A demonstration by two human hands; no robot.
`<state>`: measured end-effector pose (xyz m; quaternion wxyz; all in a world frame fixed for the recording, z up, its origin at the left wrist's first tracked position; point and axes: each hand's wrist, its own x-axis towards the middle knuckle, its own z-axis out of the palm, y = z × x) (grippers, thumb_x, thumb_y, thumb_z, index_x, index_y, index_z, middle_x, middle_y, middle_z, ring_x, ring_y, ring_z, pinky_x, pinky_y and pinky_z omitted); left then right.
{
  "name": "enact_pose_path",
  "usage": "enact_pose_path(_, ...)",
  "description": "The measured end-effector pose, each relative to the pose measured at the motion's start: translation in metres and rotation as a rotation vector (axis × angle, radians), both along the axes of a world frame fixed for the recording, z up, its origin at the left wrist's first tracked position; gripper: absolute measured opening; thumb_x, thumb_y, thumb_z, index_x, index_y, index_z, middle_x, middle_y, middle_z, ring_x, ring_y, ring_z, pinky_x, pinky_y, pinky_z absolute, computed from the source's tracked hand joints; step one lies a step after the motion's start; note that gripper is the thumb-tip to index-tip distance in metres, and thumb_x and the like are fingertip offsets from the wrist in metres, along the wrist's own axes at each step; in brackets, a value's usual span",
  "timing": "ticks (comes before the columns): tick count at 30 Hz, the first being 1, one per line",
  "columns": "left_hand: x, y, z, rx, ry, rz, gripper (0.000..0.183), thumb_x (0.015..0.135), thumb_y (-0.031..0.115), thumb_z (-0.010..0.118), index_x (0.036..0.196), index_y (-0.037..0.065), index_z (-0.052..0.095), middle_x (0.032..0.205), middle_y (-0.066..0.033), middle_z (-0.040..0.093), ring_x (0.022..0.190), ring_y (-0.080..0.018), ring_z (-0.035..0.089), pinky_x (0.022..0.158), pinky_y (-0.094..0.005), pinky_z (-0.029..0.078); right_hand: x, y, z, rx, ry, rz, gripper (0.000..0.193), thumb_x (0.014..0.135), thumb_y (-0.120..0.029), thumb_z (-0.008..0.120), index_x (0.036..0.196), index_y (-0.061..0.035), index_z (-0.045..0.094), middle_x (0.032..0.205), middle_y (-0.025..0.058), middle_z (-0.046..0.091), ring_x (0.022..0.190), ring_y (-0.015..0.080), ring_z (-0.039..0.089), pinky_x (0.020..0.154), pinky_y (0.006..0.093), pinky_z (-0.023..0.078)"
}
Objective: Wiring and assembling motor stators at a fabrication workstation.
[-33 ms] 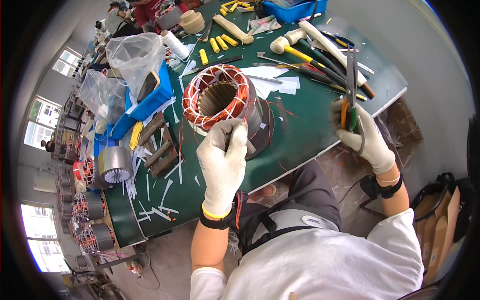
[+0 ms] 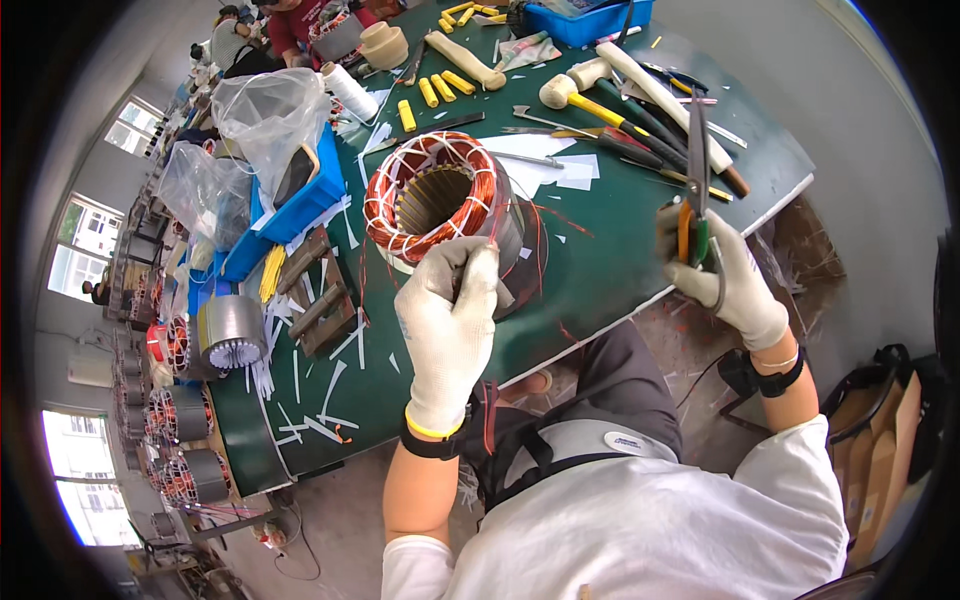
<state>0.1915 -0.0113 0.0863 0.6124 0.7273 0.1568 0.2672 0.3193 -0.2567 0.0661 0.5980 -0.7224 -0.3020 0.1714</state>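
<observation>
A motor stator (image 2: 508,232) with copper windings (image 2: 482,195) laced in white cord stands on the green bench, its open bore facing up. My left hand (image 2: 448,325), in a white glove, is closed at its near side, thumb and finger pinching thin red wires (image 2: 494,228) that come off the winding. Loose ends of wire hang below that wrist. Off to the right, past the bench edge, my gloved right hand (image 2: 738,280) grips scissors (image 2: 697,165) with orange and green on the handles. Their blades point away from me, well apart from the stator.
Hammers (image 2: 600,112) and other hand tools lie at the right back. Yellow pieces (image 2: 429,91) and a thread spool (image 2: 350,90) are behind the stator. To the left are blue bins (image 2: 300,195), a wooden stand (image 2: 322,290), paper strips (image 2: 330,390) and another stator (image 2: 232,330). People sit far back.
The scissors' blades have come closer together and swung slightly left. My left hand has barely shifted, still pinching the wires; the wire ends hanging by its wrist have swung a little.
</observation>
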Motion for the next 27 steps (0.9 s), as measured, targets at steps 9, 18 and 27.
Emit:
enact_pose_path(9,0.028,-0.020,0.001,0.015,-0.020,-0.061,0.011,0.094,0.006,0.062,0.098,-0.004,0.066,0.072,-0.0011,0.063,0.058,-0.0038,0.053,0.053,-0.0190,0.040,-0.013,0.022,0.012,-0.076,0.125,-0.092,0.036,0.081,-0.023,0.073,0.104,0.0012,0.059,0.083,0.0034,0.058,0.074,0.0078,0.054,0.066,0.0239,0.046)
enact_pose_path(18,0.006,-0.011,-0.001,0.019,0.005,0.030,0.011,0.094,0.007,0.061,0.095,-0.003,0.066,0.068,-0.0005,0.061,0.056,-0.0040,0.054,0.052,-0.0205,0.042,-0.020,0.012,0.000,-0.047,0.120,-0.061,0.031,0.080,-0.019,0.074,0.100,0.0007,0.062,0.083,0.0037,0.060,0.078,0.0102,0.054,0.071,0.0275,0.046)
enact_pose_path(27,-0.008,0.012,-0.028,0.173,0.059,0.116,0.013,0.094,0.009,0.062,0.094,-0.003,0.067,0.070,-0.0015,0.062,0.059,-0.0059,0.056,0.056,-0.0215,0.044,-0.018,0.030,-0.003,-0.248,-0.127,0.277,0.046,0.084,-0.042,0.073,0.097,0.0015,0.062,0.077,0.0204,0.061,0.068,0.0329,0.059,0.064,0.0378,0.046)
